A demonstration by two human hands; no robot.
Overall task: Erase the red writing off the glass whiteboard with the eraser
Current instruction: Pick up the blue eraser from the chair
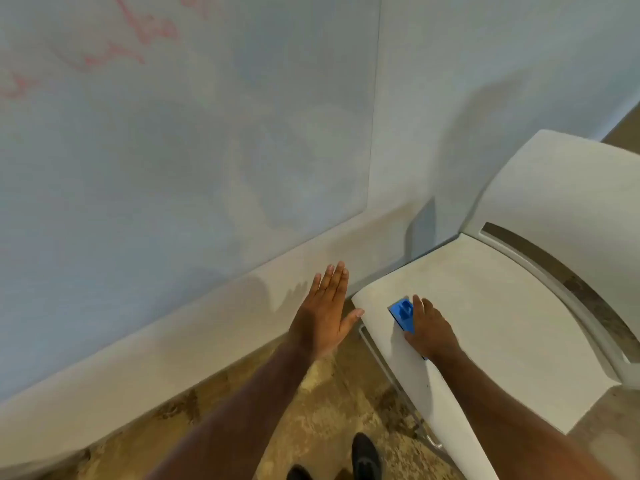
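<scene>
Blue eraser [402,313] lies on the seat of a white chair [485,306], near the seat's front-left corner. Looks like moulded plastic, rectangular, w/ a recessed grip on top; long axis runs from the seat's front edge toward the wall, tilted a bit left. No label readable on it.

Right hand [431,329] sits palm-down on the eraser's near end, fingers curled over its right side, thumb at the near-left edge. It covers the near half of the eraser; can't tell if it's a firm grip or just resting contact.

Left hand [323,315] is flat and fully open, fingers together and pointing toward the wall, thumb spread toward the chair corner. Holds nothing, hovers over the floor [311,410] just left of the seat.

Glass whiteboard [190,133] fills the upper left: smooth, glossy, pale, w/ faint reflections; thin straight edge on its right & bottom. Red writing [114,57] at top left is cursive, blurred, cut off by the frame, not legible.

Chair seat & back: matte white, rounded corners, slot gap between them. Floor: mottled brown/tan, stone-like. Dark shoes [363,455] at bottom edge.
</scene>
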